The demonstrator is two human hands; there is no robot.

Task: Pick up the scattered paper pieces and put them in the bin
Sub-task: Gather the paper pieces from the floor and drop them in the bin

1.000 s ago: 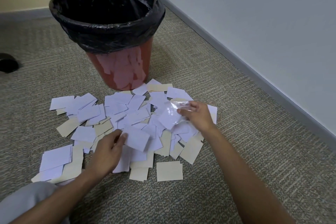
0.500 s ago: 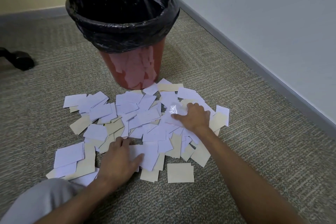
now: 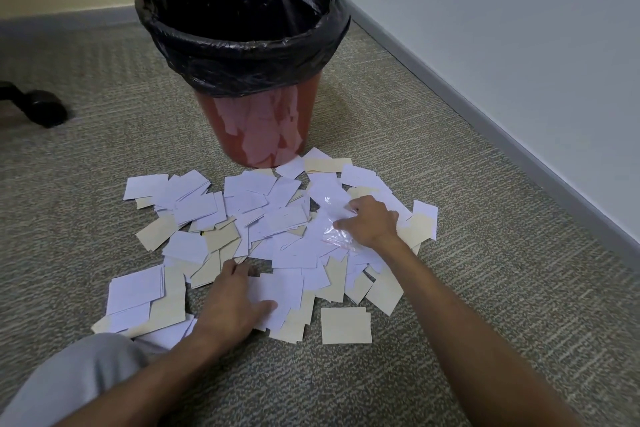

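Left hand [image 3: 231, 302]: palm down on near-left part of the paper pieces [image 3: 277, 218], fingers curled at the far edge, thumb laid across a white sheet; appears to gather/grip a few sheets, exact hold unclear. Forearm enters from lower left, low over the carpet [image 3: 485, 253].

Right hand [image 3: 372, 220]: on right side of the pile, knuckles up, fingers bent, pinching a clear plastic film [image 3: 332, 215] that lies crumpled over the papers. Forearm runs in from lower right, straight.

Paper pieces: many small rectangular sheets, white and cream/beige, overlapping in one loose spread on the carpet just in front of the bin [image 3: 256, 128]. Far edge of spread touches or nearly touches bin base. One cream piece [image 3: 345, 325] sits slightly apart at near side.

Bin: reddish-brown plastic, upright, black bin liner [image 3: 242, 55] folded over rim. Glossy wall reflects the papers. Interior dark; contents can't be told.

Misc: grey trouser knee [image 3: 76, 374] at lower left; black chair castor [image 3: 43, 107] at left edge; grey skirting board [image 3: 502, 135] along white wall on right.
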